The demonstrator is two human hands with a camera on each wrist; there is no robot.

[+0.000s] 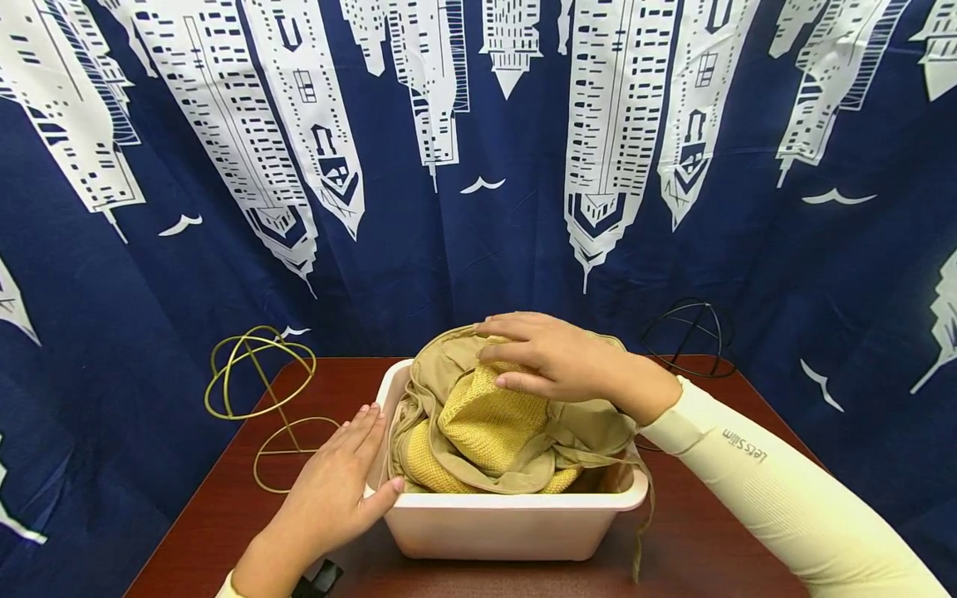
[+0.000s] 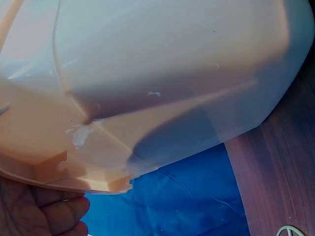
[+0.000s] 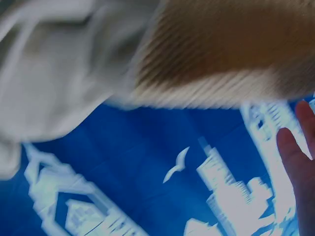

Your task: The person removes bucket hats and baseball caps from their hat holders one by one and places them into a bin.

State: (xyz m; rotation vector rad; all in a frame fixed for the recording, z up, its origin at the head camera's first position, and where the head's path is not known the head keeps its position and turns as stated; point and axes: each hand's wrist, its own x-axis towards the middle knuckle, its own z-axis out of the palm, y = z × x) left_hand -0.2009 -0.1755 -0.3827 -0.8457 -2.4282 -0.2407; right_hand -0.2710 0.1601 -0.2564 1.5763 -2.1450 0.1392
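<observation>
A pale pink plastic tub (image 1: 516, 527) holds a yellow knitted cloth (image 1: 497, 415) bunched together with a tan cloth (image 1: 441, 365) that has a long thin tie. My left hand (image 1: 340, 477) rests against the tub's left rim, fingers straight and thumb over the front corner. In the left wrist view its fingertips (image 2: 66, 214) lie right at the rim. My right hand (image 1: 553, 357) is over the top of the pile, its fingers loosely extended across the raised yellow fold. The right wrist view shows the ribbed knit (image 3: 211, 54) close up, with spread fingers (image 3: 293, 152) at the right edge.
The tub stands on a dark red wooden table (image 1: 217, 498). A gold wire stand (image 1: 262, 374) is on the left, and a black wire stand (image 1: 691, 332) at the back right. A navy curtain (image 1: 493, 266) with white building prints hangs behind. The tan tie (image 1: 645, 531) dangles over the tub's right side.
</observation>
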